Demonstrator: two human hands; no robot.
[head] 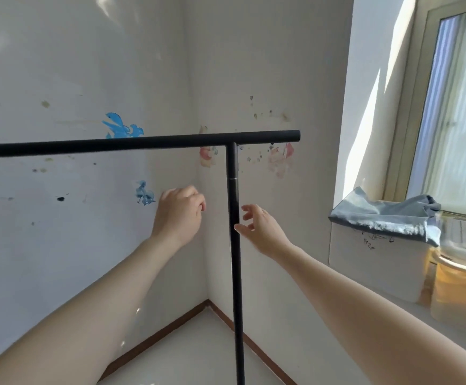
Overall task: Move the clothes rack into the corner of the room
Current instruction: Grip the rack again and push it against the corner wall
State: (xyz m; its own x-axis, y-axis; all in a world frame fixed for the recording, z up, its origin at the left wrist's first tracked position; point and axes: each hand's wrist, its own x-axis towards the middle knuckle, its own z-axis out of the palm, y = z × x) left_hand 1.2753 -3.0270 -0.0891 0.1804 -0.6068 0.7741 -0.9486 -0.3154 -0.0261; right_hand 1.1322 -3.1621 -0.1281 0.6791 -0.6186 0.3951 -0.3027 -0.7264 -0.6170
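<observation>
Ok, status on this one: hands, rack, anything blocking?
Left hand loosely curled, right hand open, neither gripping. Clothes rack standing by the corner. Floor there looks clear; folded cloth on sill, off right.

Both bare arms reach forward; left hand [180,211] loosely curled; right hand [262,227] open, fingers spread.

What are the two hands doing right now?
Left hand: loosely curled, holding nothing.
Right hand: open, beside the rack's upright pole, not gripping.
</observation>
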